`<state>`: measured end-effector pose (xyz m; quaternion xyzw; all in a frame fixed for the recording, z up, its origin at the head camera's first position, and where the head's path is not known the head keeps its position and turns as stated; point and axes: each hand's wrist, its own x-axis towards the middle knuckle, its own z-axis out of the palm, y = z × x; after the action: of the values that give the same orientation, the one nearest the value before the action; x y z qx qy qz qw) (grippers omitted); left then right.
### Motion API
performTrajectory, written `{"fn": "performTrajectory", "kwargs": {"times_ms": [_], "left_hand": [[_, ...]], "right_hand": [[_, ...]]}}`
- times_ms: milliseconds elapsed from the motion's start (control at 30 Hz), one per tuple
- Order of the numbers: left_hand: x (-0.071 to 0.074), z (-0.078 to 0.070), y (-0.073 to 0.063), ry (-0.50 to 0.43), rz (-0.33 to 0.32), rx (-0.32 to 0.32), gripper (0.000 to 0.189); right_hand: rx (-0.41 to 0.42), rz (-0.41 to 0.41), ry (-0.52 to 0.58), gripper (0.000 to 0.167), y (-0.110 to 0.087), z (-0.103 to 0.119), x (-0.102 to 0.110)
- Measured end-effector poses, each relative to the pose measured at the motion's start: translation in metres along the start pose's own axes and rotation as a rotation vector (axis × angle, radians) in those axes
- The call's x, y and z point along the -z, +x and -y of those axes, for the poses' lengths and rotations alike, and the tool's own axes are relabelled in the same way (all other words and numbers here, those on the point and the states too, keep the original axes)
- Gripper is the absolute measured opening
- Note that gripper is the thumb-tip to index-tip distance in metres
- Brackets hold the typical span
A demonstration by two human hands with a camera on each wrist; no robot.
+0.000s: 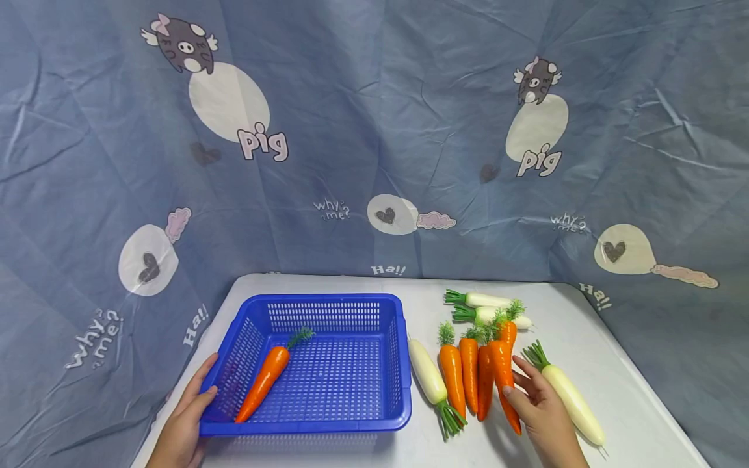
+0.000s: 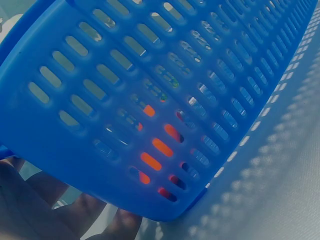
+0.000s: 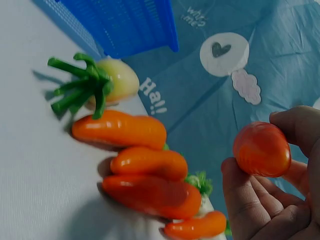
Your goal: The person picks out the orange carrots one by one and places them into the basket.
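My left hand [image 1: 186,409] grips the left rim of a blue plastic basket [image 1: 304,427]; its fingers show at the basket's edge in the left wrist view. Inside the basket lies one orange carrot [image 1: 266,380] with a green top, glimpsed through the slots from that wrist. Between thumb and fingers, my right hand [image 1: 541,406] pinches another carrot [image 1: 502,374], seen end-on [image 3: 261,150] in the right wrist view and raised over the table. Several more carrots [image 1: 452,374] lie in a row just left of this hand.
A white radish [image 1: 427,370] lies between basket and carrots, a second radish [image 1: 573,400] right of my right hand. Two more radishes [image 1: 488,300] lie behind the carrots. The white table [image 1: 620,364] is backed by a blue printed cloth [image 1: 374,130].
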<state>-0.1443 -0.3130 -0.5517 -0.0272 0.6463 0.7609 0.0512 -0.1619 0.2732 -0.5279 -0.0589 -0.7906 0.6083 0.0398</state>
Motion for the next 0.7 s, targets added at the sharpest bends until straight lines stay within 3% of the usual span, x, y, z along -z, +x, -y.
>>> {"fn": "performTrajectory", "kwargs": {"times_ms": [200, 700], "left_hand": [[-0.001, 0.001, 0.0, 0.006, 0.008, -0.034, 0.06], [-0.001, -0.002, -0.001, -0.028, 0.045, -0.064, 0.06]], "right_hand": [[0.001, 0.008, 0.008, 0.065, 0.003, 0.006, -0.011], [-0.095, 0.059, 0.023, 0.062, 0.008, 0.014, -0.029]]}}
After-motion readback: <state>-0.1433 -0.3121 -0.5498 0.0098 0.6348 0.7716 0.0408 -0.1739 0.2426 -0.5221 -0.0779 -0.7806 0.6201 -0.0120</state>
